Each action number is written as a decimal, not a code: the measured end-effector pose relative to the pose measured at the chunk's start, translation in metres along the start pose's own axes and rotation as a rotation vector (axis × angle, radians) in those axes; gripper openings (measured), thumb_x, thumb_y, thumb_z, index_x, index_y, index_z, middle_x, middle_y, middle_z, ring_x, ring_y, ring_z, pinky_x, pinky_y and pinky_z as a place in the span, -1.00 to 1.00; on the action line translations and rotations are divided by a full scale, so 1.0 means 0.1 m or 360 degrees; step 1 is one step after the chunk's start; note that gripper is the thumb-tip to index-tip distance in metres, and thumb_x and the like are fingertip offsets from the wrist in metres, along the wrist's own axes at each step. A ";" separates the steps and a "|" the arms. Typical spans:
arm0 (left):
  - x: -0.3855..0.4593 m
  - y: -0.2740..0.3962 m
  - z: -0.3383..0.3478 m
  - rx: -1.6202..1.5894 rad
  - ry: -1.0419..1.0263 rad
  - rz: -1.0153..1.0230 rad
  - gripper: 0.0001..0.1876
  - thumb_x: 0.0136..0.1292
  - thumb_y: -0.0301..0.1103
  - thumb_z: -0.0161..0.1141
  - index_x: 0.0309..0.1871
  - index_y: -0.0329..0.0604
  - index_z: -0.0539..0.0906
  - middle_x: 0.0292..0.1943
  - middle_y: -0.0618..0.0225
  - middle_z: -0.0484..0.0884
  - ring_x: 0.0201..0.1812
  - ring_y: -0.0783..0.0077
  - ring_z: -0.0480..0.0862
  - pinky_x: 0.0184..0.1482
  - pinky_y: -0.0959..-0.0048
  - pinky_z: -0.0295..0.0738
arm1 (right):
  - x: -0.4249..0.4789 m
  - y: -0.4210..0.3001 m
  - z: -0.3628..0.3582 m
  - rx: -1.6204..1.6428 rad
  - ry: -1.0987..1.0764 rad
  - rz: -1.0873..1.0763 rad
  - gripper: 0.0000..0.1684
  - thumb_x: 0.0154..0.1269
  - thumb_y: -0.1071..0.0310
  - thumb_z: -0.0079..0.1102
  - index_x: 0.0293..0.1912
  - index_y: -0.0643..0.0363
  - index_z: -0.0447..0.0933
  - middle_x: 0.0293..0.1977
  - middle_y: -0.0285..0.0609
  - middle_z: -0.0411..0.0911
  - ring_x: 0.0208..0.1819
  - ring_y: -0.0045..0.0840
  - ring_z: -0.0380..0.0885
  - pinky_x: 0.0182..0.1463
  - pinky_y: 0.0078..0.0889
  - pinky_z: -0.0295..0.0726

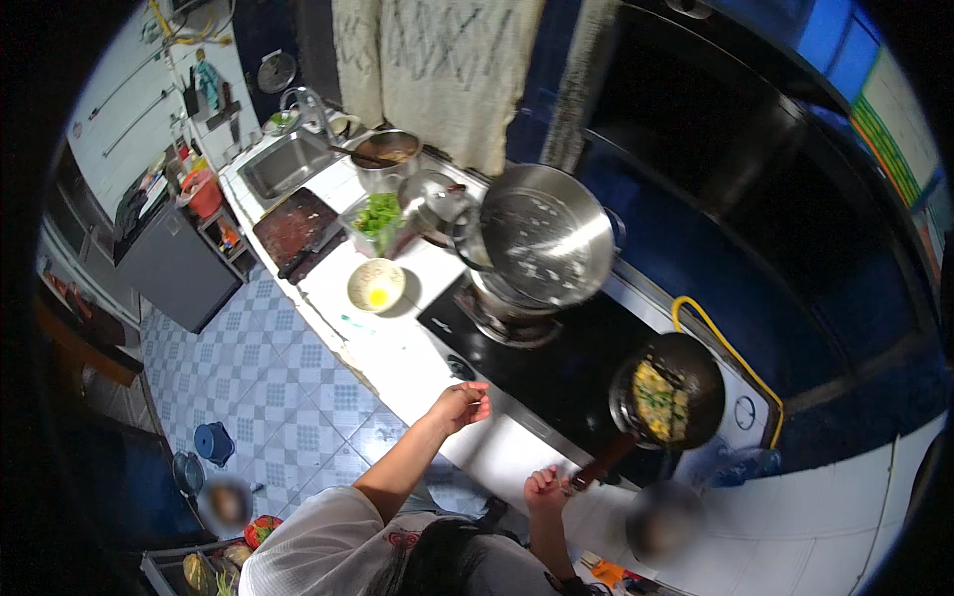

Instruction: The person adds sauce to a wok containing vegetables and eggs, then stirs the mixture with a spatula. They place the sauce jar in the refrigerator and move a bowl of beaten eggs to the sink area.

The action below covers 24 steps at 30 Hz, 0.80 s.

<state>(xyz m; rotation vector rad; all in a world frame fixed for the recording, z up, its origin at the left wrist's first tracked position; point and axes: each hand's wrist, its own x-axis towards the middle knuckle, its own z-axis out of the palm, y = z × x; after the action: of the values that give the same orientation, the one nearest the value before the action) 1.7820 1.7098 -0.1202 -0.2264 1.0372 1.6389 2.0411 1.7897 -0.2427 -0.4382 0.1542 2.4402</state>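
My left hand [463, 407] is over the front edge of the counter, near the left stove knob [460, 366]. Its fingers are loosely bent with nothing between them. Close to the end of the wok's brown handle [602, 463] is my right hand [544, 488], fingers curled; whether it touches the handle is unclear. The dark wok [697, 372] sits on the right burner and holds what looks like scrambled egg with chopped greens [661, 402]. On the left burner, a large steel pot [548, 231] contains liquid with pale patches on it.
Left of the black cooktop [581, 365] stand a patterned bowl [376, 285] with yellow liquid, a clear container of greens [378, 217] and a pot lid [432, 201]. Beyond are a cutting board [297, 227], a steel sink [287, 167] and another pot [386, 153]. A yellow hose [727, 343] runs behind the wok.
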 end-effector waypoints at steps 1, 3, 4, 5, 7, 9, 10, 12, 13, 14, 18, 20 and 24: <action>-0.01 0.15 -0.19 -0.0052 0.0026 0.0001 -0.78 0.16 -0.55 -0.06 -0.11 -0.18 0.43 -0.44 0.34 0.51 -0.41 0.41 0.56 -0.25 0.38 0.57 | -0.04 0.25 0.21 -0.0064 0.0080 0.0107 -0.62 0.15 -0.01 -0.11 -0.39 0.11 0.42 -0.69 -0.36 0.26 -0.67 -0.60 0.17 -0.56 -0.54 0.16; -0.07 0.51 -0.55 -0.0123 0.0062 0.0003 -0.77 0.14 -0.56 -0.06 -0.11 -0.19 0.42 -0.43 0.33 0.51 -0.38 0.40 0.56 -0.25 0.36 0.57 | 0.07 0.69 0.41 -0.0279 0.0384 0.0201 -0.57 0.18 -0.08 -0.16 -0.40 0.11 0.40 -0.69 -0.36 0.25 -0.67 -0.60 0.16 -0.58 -0.52 0.15; -0.10 0.66 -0.77 -0.0142 0.0105 -0.0012 -0.74 0.12 -0.56 -0.06 -0.09 -0.20 0.41 -0.38 0.30 0.50 -0.35 0.37 0.56 -0.25 0.37 0.57 | 0.12 0.94 0.60 -0.0418 0.0618 0.0217 -0.56 0.24 -0.07 -0.23 -0.42 0.09 0.37 -0.70 -0.36 0.23 -0.68 -0.60 0.15 -0.60 -0.51 0.12; -0.14 0.82 -0.98 -0.0156 0.0137 -0.0005 -0.74 0.12 -0.55 -0.06 -0.09 -0.20 0.41 -0.37 0.29 0.50 -0.35 0.36 0.56 -0.25 0.37 0.57 | 0.23 1.14 0.65 -0.0449 0.0649 0.0276 -0.57 0.26 -0.06 -0.25 -0.43 0.09 0.36 -0.71 -0.36 0.22 -0.68 -0.60 0.14 -0.60 -0.51 0.12; -0.26 1.11 -1.33 -0.0169 0.0206 0.0005 -0.74 0.12 -0.54 -0.06 -0.08 -0.21 0.41 -0.35 0.26 0.50 -0.34 0.34 0.56 -0.24 0.36 0.57 | 0.41 1.52 0.74 -0.0494 0.0710 0.0395 -0.58 0.29 -0.03 -0.29 -0.44 0.07 0.34 -0.72 -0.36 0.20 -0.68 -0.60 0.13 -0.60 -0.52 0.11; -0.28 1.33 -1.68 -0.0195 0.0217 0.0005 -0.74 0.12 -0.52 -0.07 -0.08 -0.22 0.40 -0.35 0.25 0.49 -0.34 0.31 0.56 -0.26 0.35 0.58 | 0.59 1.82 0.86 -0.0491 0.0586 0.0443 -0.61 0.30 0.02 -0.29 -0.43 0.07 0.35 -0.71 -0.36 0.21 -0.68 -0.59 0.13 -0.60 -0.52 0.12; -0.31 1.45 -1.80 -0.0201 0.0231 -0.0003 -0.74 0.12 -0.52 -0.07 -0.08 -0.22 0.40 -0.35 0.25 0.50 -0.33 0.31 0.56 -0.26 0.34 0.58 | 0.67 1.94 0.93 -0.0493 0.0528 0.0465 -0.63 0.31 0.04 -0.29 -0.42 0.07 0.35 -0.70 -0.35 0.21 -0.68 -0.59 0.14 -0.60 -0.52 0.12; -0.32 1.64 -1.98 -0.0235 0.0202 0.0007 -0.75 0.14 -0.52 -0.07 -0.08 -0.22 0.41 -0.35 0.26 0.50 -0.32 0.32 0.57 -0.28 0.34 0.59 | 0.82 2.17 1.09 -0.0509 0.0502 0.0461 -0.64 0.30 0.05 -0.27 -0.42 0.08 0.35 -0.68 -0.34 0.22 -0.67 -0.59 0.14 -0.60 -0.52 0.14; -0.31 1.71 -2.03 -0.0231 0.0210 0.0013 -0.75 0.15 -0.50 -0.07 -0.08 -0.21 0.41 -0.35 0.26 0.50 -0.32 0.32 0.57 -0.29 0.35 0.60 | 0.86 2.25 1.15 -0.0516 0.0490 0.0457 -0.65 0.30 0.06 -0.27 -0.41 0.08 0.35 -0.67 -0.34 0.23 -0.67 -0.59 0.15 -0.60 -0.53 0.14; -0.30 1.78 -2.05 -0.0229 0.0219 0.0019 -0.76 0.16 -0.49 -0.06 -0.07 -0.21 0.41 -0.35 0.26 0.50 -0.33 0.32 0.57 -0.30 0.35 0.60 | 0.91 2.30 1.14 -0.0507 0.0463 0.0475 -0.67 0.29 0.08 -0.24 -0.41 0.10 0.35 -0.64 -0.32 0.24 -0.66 -0.58 0.16 -0.59 -0.53 0.16; -0.06 1.88 -2.30 -0.0290 0.0207 -0.0038 -0.77 0.22 -0.39 -0.02 -0.06 -0.16 0.40 -0.29 0.22 0.47 -0.36 0.29 0.58 -0.35 0.37 0.62 | 1.04 2.44 1.26 -0.0640 0.0487 0.0532 -0.73 0.26 0.12 -0.16 -0.38 0.09 0.36 -0.65 -0.34 0.25 -0.66 -0.60 0.15 -0.59 -0.55 0.14; 0.01 1.99 -2.20 -0.0304 0.0389 0.0074 -0.66 0.19 -0.43 -0.03 0.06 -0.12 0.30 -0.26 0.21 0.44 -0.33 0.27 0.57 -0.35 0.34 0.62 | 1.13 2.52 1.29 -0.0890 0.0504 0.0612 -0.78 0.23 0.16 -0.08 -0.35 0.09 0.38 -0.64 -0.35 0.27 -0.65 -0.63 0.15 -0.58 -0.58 0.14; 0.21 2.29 -2.26 -0.0039 0.0578 0.0311 -0.46 0.14 -0.45 -0.03 0.23 -0.01 0.16 -0.28 0.27 0.43 -0.33 0.36 0.51 -0.34 0.36 0.53 | 1.64 2.92 1.51 -0.1582 0.0438 0.0679 -0.77 0.20 0.17 0.03 -0.17 0.02 0.42 -0.45 -0.30 0.47 -0.51 -0.66 0.32 -0.49 -0.61 0.24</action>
<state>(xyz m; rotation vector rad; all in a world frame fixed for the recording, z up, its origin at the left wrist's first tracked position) 1.4961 1.5649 -0.1519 -0.4644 1.3471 1.8287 1.6982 1.6883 -0.1576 -1.2678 -0.9825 2.7028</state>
